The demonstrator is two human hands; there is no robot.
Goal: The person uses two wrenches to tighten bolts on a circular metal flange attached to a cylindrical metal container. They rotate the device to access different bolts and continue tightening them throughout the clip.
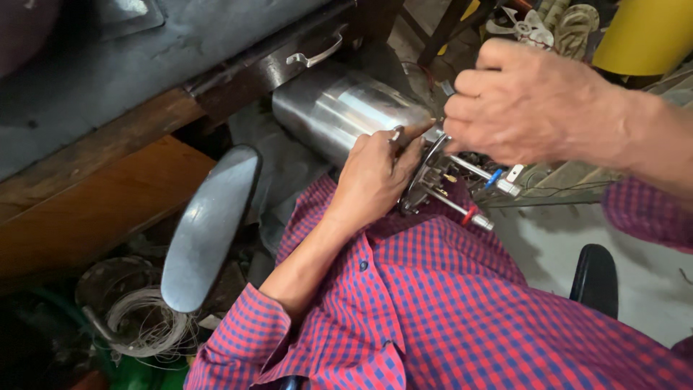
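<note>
1. One polished steel cylinder (339, 108) lies on its side across the person's lap, its closed end pointing toward the dark wooden drawer front (274, 65) and its open end toward the hands.
2. The shell is smooth and mirror-bright, with light streaks along its length. A round metal rim (426, 162) closes off the open end.
3. Behind the rim, an inner assembly (469, 191) is exposed: straight metal rods, with a red fitting on one rod and blue and white connectors nearby.
4. The left hand (375, 177) rests against the cylinder at the rim, fingers curled together. Thumb and forefinger pinch a small metal part (398, 133); what it is cannot be told.
5. The right hand (530, 101) sits above the exposed assembly, fingers bent inward at the rim; the grasped item, if any, is hidden.
6. A grey chair armrest (209, 224) stands left of the lap, with a coil of wire (144, 321) on the floor below.
</note>
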